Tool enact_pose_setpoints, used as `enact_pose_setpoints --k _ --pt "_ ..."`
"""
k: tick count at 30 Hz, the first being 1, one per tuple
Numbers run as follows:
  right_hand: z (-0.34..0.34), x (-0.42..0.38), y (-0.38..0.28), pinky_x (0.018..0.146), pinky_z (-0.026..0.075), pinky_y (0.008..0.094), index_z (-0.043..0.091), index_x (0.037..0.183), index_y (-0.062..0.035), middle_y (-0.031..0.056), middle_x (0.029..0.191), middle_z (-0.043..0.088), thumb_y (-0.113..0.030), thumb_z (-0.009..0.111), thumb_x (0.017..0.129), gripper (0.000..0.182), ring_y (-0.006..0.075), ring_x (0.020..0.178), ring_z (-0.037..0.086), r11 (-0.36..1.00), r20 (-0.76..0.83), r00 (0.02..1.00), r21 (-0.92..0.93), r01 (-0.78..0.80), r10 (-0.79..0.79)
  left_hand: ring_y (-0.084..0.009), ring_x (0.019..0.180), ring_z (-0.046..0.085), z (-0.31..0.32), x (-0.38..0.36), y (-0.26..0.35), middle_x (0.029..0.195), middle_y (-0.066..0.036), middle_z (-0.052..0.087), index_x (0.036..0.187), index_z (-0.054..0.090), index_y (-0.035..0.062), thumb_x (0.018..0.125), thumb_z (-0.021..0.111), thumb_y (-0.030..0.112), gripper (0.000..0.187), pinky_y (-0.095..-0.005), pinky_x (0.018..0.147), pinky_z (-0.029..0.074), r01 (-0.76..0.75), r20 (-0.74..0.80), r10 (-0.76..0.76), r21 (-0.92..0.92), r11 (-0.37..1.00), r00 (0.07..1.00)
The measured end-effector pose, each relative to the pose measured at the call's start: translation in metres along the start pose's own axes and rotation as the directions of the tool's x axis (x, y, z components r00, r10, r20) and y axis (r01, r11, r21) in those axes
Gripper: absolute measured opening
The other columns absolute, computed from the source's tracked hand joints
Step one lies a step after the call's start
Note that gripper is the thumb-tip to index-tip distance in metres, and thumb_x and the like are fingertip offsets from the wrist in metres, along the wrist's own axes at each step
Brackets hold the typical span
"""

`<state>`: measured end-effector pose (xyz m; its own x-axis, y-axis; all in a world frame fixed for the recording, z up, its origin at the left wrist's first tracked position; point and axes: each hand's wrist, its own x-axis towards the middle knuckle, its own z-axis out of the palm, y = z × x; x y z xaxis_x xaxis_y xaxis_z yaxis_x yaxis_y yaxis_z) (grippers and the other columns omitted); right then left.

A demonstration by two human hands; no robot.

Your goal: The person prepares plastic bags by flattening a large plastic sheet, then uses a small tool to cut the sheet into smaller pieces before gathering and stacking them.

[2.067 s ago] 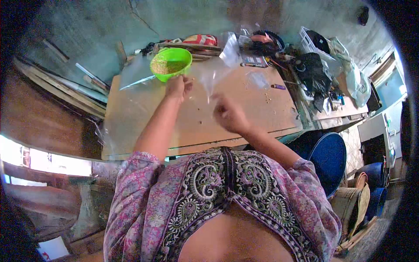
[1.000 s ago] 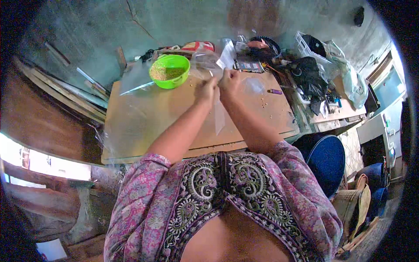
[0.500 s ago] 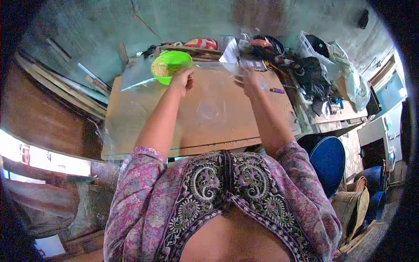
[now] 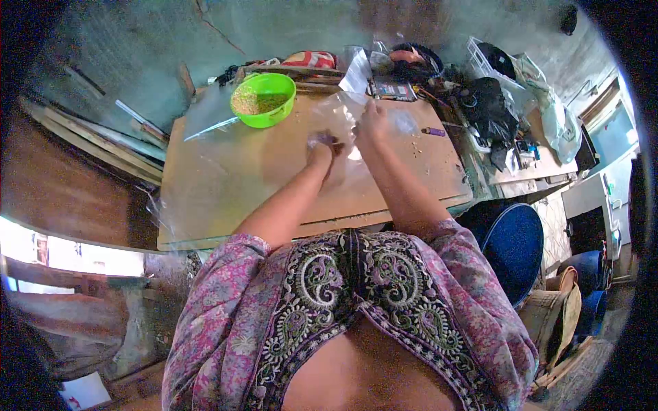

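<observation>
A clear plastic bag (image 4: 343,109) spreads between my hands above the board. My right hand (image 4: 372,125) is closed on its right side, fingers pinched together. Lower and to the left, my left hand (image 4: 323,152) is curled and blurred, with shiny plastic at its fingers; it appears to grip the same bag. Beyond it stands a lime green bowl (image 4: 282,113), part filled with yellowish grain (image 4: 252,103). A small clear plastic packet (image 4: 404,122) and a purple lighter (image 4: 433,131) lie right of my right hand.
The brown board (image 4: 233,198) covers the tabletop, with scattered grains (image 4: 417,148) at its right. A long shiny strip (image 4: 211,128) lies left of the bowl. Black plastic bags (image 4: 490,109) and clutter crowd the right. A blue barrel (image 4: 514,250) stands beside the table.
My left hand has moved away from the bowl, right and toward me. My right hand has shifted left, bringing the hands closer together. The bowl now shows more fully.
</observation>
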<state>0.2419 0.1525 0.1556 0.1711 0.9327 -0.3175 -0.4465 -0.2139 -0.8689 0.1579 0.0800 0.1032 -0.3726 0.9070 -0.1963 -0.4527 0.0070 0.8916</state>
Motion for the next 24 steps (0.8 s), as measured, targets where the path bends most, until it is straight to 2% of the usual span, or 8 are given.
enact_pose_setpoints --k 2,3,5,10,12,13,18,24 --pt "-0.013 0.028 0.004 0.031 0.029 0.0269 0.044 0.083 -0.0086 0.0004 0.053 0.036 -0.032 0.051 0.081 0.024 0.0119 0.039 0.035 0.874 0.134 0.901 -0.220 0.433 -0.412 -0.0176 0.059 0.054 -0.018 0.030 0.002 0.070 -0.009 0.052 0.085 0.047 0.0046 0.083 0.046 0.025 0.020 -0.0303 0.048 0.042 -0.066 -0.314 0.169 0.314 0.947 0.934" --pt "-0.023 0.023 -0.011 0.031 0.027 0.0274 0.044 0.082 -0.0097 0.0003 0.052 0.036 -0.032 0.052 0.080 0.023 0.0118 0.039 0.034 0.918 0.123 0.958 -0.277 0.282 -0.257 -0.0172 0.057 0.054 -0.023 0.022 0.026 0.070 -0.009 0.052 0.085 0.047 0.0048 0.083 0.046 0.025 0.021 -0.0299 0.046 0.042 -0.027 -0.369 0.278 0.559 0.829 0.887" --pt "-0.043 0.058 0.002 0.030 0.027 0.0273 0.044 0.081 -0.0100 0.0002 0.052 0.036 -0.032 0.053 0.080 0.024 0.0118 0.039 0.034 0.892 0.143 0.943 -0.307 0.332 -0.302 -0.0161 0.054 0.051 -0.057 0.044 0.045 0.067 -0.006 0.051 0.085 0.047 0.0044 0.080 0.052 0.028 0.024 -0.0299 0.044 0.040 -0.271 0.054 0.451 0.860 0.432 0.891" --pt "-0.050 0.043 0.005 0.042 0.034 0.0338 0.045 0.078 -0.0042 0.0046 0.059 0.045 -0.028 0.049 0.082 0.025 0.0168 0.048 0.041 0.982 -0.002 0.987 -0.106 0.159 -0.160 -0.0113 0.052 0.048 -0.070 0.029 0.070 0.062 -0.003 0.055 0.083 0.055 0.0056 0.069 0.065 0.035 0.034 -0.0261 0.048 0.040 0.140 0.263 -0.206 0.248 0.959 0.943" --pt "-0.059 0.072 0.030 0.044 0.035 0.0345 0.045 0.077 -0.0037 0.0047 0.060 0.045 -0.027 0.049 0.082 0.024 0.0170 0.049 0.041 0.974 -0.053 0.979 -0.119 0.191 -0.199 -0.0134 0.067 0.054 -0.071 0.015 0.059 0.076 -0.001 0.059 0.091 0.055 0.0106 0.074 0.060 0.032 0.028 -0.0274 0.067 0.043 -0.354 0.496 -0.397 0.854 0.381 0.772" --pt "-0.066 0.085 0.040 0.046 0.036 0.0352 0.046 0.076 -0.0032 0.0048 0.060 0.045 -0.026 0.049 0.082 0.024 0.0172 0.050 0.041 0.964 -0.097 0.966 -0.136 0.226 -0.241 -0.0131 0.071 0.055 -0.075 0.018 0.055 0.076 -0.002 0.057 0.092 0.053 0.0110 0.076 0.058 0.031 0.026 -0.0267 0.068 0.043 -0.296 0.432 -0.466 0.893 0.338 0.772" --pt "-0.104 0.090 0.038 0.034 0.031 0.0287 0.047 0.078 -0.0036 0.0024 0.055 0.042 -0.026 0.050 0.082 0.023 0.0138 0.042 0.040 0.826 -0.053 0.892 -0.404 0.392 -0.449 -0.0117 0.063 0.052 -0.100 0.024 0.051 0.067 -0.003 0.056 0.095 0.050 0.0077 0.081 0.052 0.024 0.021 -0.0270 0.060 0.043 0.243 0.231 -0.398 0.501 0.831 0.888" --pt "-0.149 0.061 0.061 0.040 0.039 0.0270 0.045 0.088 -0.0014 0.0059 0.064 0.047 -0.017 0.052 0.079 0.019 0.0145 0.054 0.048 0.965 -0.113 0.986 -0.245 0.092 -0.123 -0.0156 0.059 0.052 -0.110 0.040 0.055 0.067 -0.004 0.057 0.076 0.057 0.0060 0.076 0.056 0.028 0.022 -0.0302 0.055 0.042 -0.400 0.421 -0.096 0.899 0.179 0.902"
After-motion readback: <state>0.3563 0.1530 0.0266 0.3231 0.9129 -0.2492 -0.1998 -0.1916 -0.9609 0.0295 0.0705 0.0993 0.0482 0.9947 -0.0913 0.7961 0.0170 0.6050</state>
